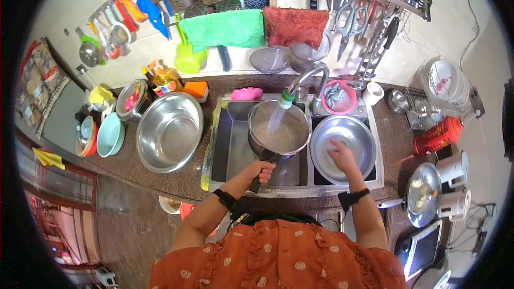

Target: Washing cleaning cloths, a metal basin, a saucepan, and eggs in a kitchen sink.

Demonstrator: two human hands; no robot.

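My left hand (263,171) grips the black handle of a metal cooking pot (257,117). The pot stands tilted slightly in the left bowl of a double sink (237,152). Water (275,119) runs into it from a curved faucet (307,75) with a green nozzle, and cloudy liquid lies inside. Over the right sink bowl sits a round metal basin (363,140). Above the basin's inside my right hand (342,155) holds nothing, its fingers apart; whether it touches the metal I cannot tell.
Left of the sink stands a large steel bowl (168,136), with a light-blue bowl (110,135) beyond it. A pink basket (338,107) sits behind the right sink bowl. A red flask (437,135) and a lidded pan (423,194) are at right. Scissors (348,28) and cloths hang above.
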